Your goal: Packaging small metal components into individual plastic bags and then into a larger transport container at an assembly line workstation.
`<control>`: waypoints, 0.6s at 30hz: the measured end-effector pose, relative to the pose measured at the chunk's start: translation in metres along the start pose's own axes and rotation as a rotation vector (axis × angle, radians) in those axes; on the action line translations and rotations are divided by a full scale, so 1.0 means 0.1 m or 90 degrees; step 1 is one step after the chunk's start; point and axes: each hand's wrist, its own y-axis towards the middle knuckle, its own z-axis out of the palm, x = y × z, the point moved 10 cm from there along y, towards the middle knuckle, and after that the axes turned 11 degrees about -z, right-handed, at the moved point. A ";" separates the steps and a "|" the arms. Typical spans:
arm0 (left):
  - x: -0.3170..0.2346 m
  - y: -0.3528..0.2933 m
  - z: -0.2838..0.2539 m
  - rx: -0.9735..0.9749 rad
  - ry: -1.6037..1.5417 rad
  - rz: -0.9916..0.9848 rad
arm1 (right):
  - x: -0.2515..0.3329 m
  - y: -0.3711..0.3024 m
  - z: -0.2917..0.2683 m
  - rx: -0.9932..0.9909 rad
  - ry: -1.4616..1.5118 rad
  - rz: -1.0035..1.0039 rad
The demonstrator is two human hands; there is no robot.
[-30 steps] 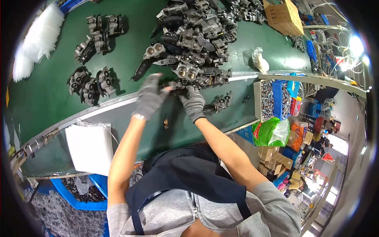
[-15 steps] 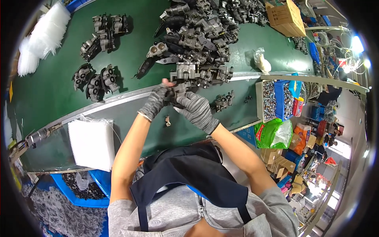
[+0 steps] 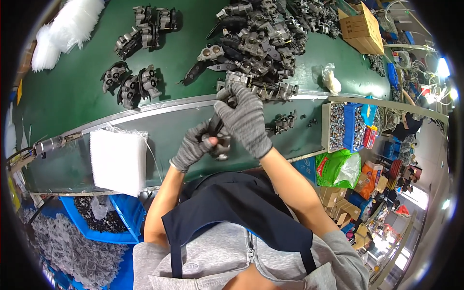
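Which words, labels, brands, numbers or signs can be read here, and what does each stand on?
No text is clear enough to read.
Cardboard box, upper right: dark marks, too small.
Green plastic bag: print on a red patch, too blurred.
Red container: pale label, too small.
Grey top: faint round emblem, unreadable.

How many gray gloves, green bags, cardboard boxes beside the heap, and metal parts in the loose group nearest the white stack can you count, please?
Gray gloves: 2
Green bag: 1
Cardboard box: 1
Metal parts: 3
Total: 7
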 end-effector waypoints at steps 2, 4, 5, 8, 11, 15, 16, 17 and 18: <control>0.21 -0.16 -0.14 0.012 -0.105 -0.088 | -0.46 -0.21 0.33 0.070 0.276 0.296; 0.55 -0.39 -0.21 0.033 -0.314 -0.268 | -0.67 -0.51 0.61 0.113 0.414 0.440; 0.53 -0.46 -0.25 0.034 -0.314 -0.266 | -0.69 -0.63 0.63 0.186 0.305 0.343; 0.43 -0.77 -0.36 -0.017 -0.433 -0.358 | -1.15 -1.21 0.91 0.342 0.055 0.222; 0.19 -0.95 -0.39 -0.074 -0.361 -0.410 | -1.42 -1.37 1.13 0.401 -0.130 0.166; 0.31 -1.12 -0.38 -0.031 -0.187 -0.397 | -1.39 -1.31 1.30 0.381 -0.218 0.121; 0.30 -1.12 -0.33 0.010 -0.118 -0.374 | -1.42 -1.30 1.36 0.416 -0.234 0.126; 0.32 -1.15 -0.33 0.007 -0.117 -0.372 | -1.45 -1.31 1.40 0.451 -0.251 0.131; 0.34 -1.18 -0.27 0.017 -0.135 -0.380 | -1.46 -1.31 1.39 0.452 -0.252 0.129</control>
